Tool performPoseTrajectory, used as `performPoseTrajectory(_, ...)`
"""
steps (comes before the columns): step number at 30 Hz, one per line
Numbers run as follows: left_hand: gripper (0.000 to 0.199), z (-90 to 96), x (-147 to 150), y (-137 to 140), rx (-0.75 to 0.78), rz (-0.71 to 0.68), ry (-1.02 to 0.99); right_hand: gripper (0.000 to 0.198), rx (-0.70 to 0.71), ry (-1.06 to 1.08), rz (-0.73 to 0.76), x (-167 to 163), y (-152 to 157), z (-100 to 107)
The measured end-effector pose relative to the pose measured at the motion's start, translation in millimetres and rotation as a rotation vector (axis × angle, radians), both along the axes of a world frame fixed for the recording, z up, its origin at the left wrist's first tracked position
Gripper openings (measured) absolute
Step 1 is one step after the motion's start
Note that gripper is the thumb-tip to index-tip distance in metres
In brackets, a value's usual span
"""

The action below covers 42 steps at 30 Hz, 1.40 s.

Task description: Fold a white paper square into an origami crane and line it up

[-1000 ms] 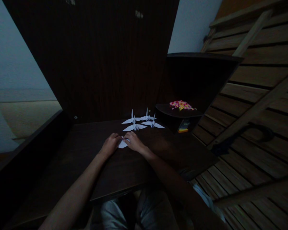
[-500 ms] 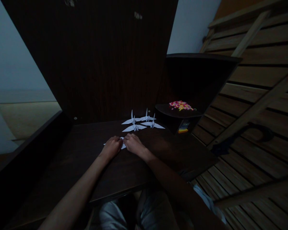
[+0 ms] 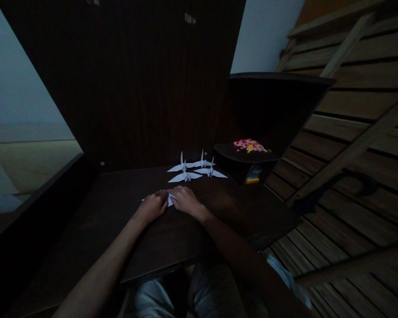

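A piece of white folded paper [image 3: 170, 201] lies on the dark desk, mostly covered by my two hands. My left hand [image 3: 155, 205] presses down on it with curled fingers, and a thin white tip pokes out on that hand's left side. From the right, my right hand [image 3: 185, 199] grips the same paper, its fingertips close to the left hand's. Just beyond my hands stand several white paper cranes [image 3: 185, 176] with spread wings. How the paper is folded under my fingers is hidden.
On a low corner shelf [image 3: 225, 152] at the right lies a pile of pink, red and yellow small pieces [image 3: 250, 145]. Beneath it sits a yellow-edged object [image 3: 252, 180]. A dark panel [image 3: 146, 88] rises behind the desk [image 3: 166, 247]; wooden slats [image 3: 358, 128] stand at the right.
My hands stay on the paper with only a small shift of the fingers; the right fingers now reach slightly further over toward the left hand. The cranes have not moved.
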<state>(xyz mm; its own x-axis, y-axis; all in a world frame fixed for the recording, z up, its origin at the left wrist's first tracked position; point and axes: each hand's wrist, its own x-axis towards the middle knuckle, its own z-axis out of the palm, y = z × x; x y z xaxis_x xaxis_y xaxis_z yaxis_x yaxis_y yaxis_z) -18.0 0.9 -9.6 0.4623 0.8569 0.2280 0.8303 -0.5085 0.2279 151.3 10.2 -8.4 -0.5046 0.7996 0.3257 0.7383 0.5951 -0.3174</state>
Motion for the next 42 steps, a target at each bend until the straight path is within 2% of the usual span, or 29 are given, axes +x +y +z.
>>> performPoseTrajectory(3,0.047,-4.0,-7,6,0.017,0.018,-0.144,0.043,-0.002,0.052,0.019,4,5,-4)
performPoseTrajectory(5,0.049,-5.8,-11,9,0.027,0.024,-0.201,0.049,-0.037,0.111,0.004,6,9,-7)
performPoseTrajectory(10,0.044,-4.3,-14,10,-0.012,0.048,-0.251,0.050,-0.116,0.254,-0.002,9,16,-11)
performPoseTrajectory(15,0.051,-0.6,-14,11,-0.055,0.090,-0.300,0.056,-0.165,0.375,0.009,9,19,-12)
performPoseTrajectory(20,0.054,-1.5,-18,14,-0.083,0.096,-0.343,0.050,-0.162,0.425,0.007,9,22,-15)
performPoseTrajectory(25,0.053,-3.9,-19,15,-0.044,0.074,-0.334,0.038,-0.099,0.357,0.036,9,23,-18)
performPoseTrajectory(29,0.041,-3.1,-20,15,0.017,-0.018,-0.274,0.027,-0.071,0.246,0.052,9,21,-15)
performPoseTrajectory(33,0.033,-1.9,-20,14,0.059,-0.092,-0.209,0.022,-0.056,0.164,0.054,9,16,-8)
performPoseTrajectory(42,0.033,-0.3,-23,14,0.068,-0.108,-0.087,0.019,-0.017,0.003,0.084,9,12,-2)
